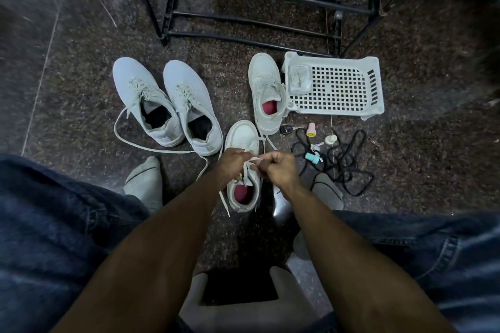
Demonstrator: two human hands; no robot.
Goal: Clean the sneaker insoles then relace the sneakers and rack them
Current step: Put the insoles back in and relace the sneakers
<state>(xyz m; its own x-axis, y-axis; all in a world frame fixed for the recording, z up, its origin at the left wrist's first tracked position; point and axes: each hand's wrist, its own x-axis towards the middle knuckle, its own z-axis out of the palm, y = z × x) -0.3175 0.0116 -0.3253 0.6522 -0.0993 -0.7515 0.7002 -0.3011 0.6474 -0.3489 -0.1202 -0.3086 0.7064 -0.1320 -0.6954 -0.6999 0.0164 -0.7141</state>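
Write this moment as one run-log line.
step: relacing | left hand: pinches white lace | right hand: pinches same lace | sneaker: floor, red insole in | rack: no shoes

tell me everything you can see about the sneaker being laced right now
The white sneaker stands upright on the dark speckled floor between the person's socked feet, toe pointing away. Smooth, leather-like upper, red insole inside. Its white lace is partly threaded; the left hand and right hand pinch it above the tongue, one end trailing left.
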